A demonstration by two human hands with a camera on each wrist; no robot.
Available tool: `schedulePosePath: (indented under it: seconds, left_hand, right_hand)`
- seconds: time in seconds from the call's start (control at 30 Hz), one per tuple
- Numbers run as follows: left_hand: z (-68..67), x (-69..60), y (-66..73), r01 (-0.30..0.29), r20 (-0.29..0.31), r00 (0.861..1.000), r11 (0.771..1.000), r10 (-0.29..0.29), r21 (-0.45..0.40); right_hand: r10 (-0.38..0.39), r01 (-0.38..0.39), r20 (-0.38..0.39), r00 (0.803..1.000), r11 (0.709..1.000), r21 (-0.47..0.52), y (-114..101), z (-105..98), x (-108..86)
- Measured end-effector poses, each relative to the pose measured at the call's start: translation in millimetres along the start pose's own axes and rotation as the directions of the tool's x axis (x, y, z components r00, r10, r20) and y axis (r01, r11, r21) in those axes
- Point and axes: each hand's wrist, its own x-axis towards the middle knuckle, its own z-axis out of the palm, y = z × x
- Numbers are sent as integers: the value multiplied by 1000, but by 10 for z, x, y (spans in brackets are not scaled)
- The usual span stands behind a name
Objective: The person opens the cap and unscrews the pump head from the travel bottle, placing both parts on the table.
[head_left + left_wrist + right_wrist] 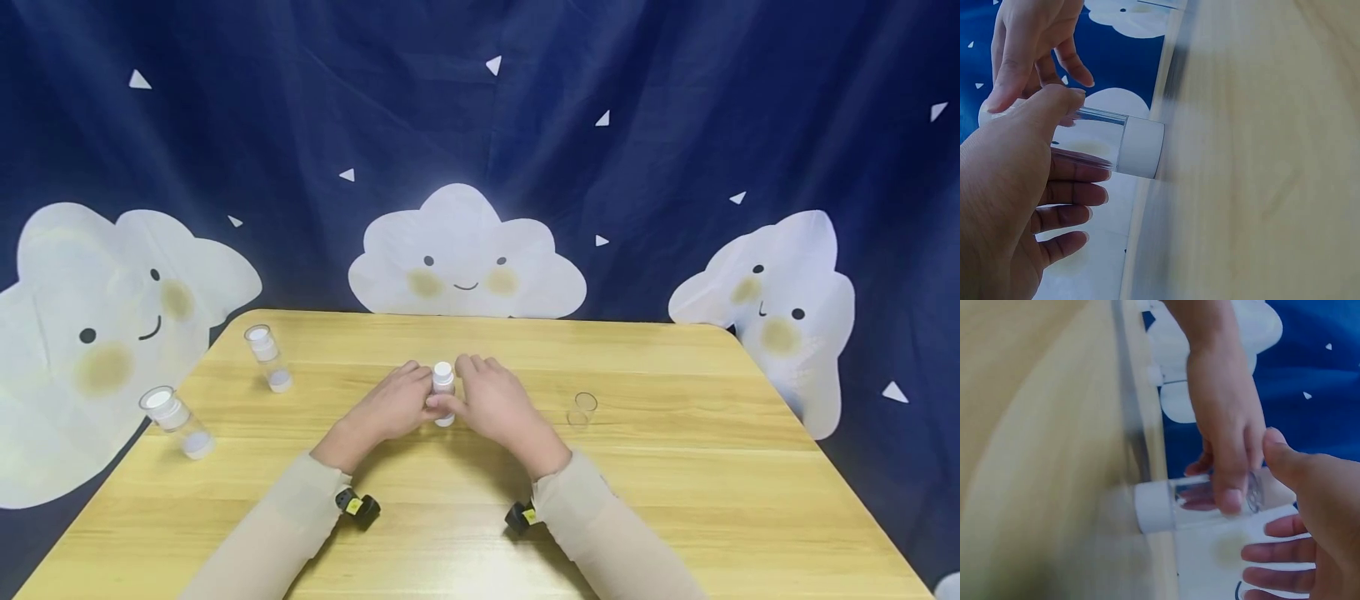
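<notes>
A small clear bottle with a white top and white base [443, 379] stands upright on the wooden table, between the two hands. My left hand [392, 406] grips its body; in the left wrist view the thumb lies across the clear wall above the white base [1141, 147]. My right hand [495, 402] is close on the other side, its thumb reaching to the bottle's upper part. The right wrist view shows this right hand [1329, 500] with its fingers extended and spread beside the bottle's top; whether the thumb presses on it is unclear.
A clear, hollow cap [582, 410] sits on the table to the right. Two clear bottles with white parts [271, 360] [180, 423] stand at the left. Behind the wooden table [675, 500] hangs a dark blue curtain [420, 100] with smiling clouds.
</notes>
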Motion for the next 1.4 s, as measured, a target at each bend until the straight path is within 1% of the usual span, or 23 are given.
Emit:
schedulePosePath:
  seconds: [0.17, 0.3, 0.37, 0.43, 0.57, 0.73, 0.87, 0.93, 1.07, 1.2, 1.4]
  left_hand:
    - [24, -9, -13, -27, -22, 999, 1000, 27, 14]
    - [35, -17, -23, -36, -39, 999, 999, 37, 10]
    - [34, -18, -22, -34, -33, 999, 999, 34, 7]
    - [31, -19, -18, -30, -23, 999, 999, 31, 13]
    - [22, -11, -3, -20, -6, 1000, 1000, 20, 21]
    - [30, 6, -2, -9, 6, 1000, 1000, 9, 25]
    - [37, 9, -7, 0, 14, 1000, 1000, 0, 20]
    - [34, 9, -6, 4, 17, 1000, 1000, -4, 11]
    - [25, 11, -1, 16, 18, 1000, 1000, -15, -11]
    - [21, 17, 2, 19, 11, 1000, 1000, -19, -25]
    - [26, 21, -4, 17, 0, 1000, 999, -17, -38]
  right_hand:
    - [31, -32, -73, 997, 999, -26, -91, 65, 1]
    - [47, -56, -154, 987, 997, -55, -144, 96, 2]
    - [49, -63, -180, 983, 995, -71, -158, 109, 0]
    - [46, -62, -189, 981, 995, -84, -163, 119, -2]
    - [36, -49, -166, 986, 996, -75, -147, 108, -1]
    - [-7, 4, -102, 995, 1000, -27, -81, 58, 7]
    - [-61, 63, -45, 997, 996, 56, -1, 18, 19]
    - [-79, 81, -19, 997, 990, 115, 43, 5, 26]
    - [-98, 90, 25, 995, 968, 233, 127, 1, 52]
    - [-105, 78, 59, 993, 934, 349, 190, -12, 79]
    - [-118, 62, 94, 989, 887, 457, 245, -18, 108]
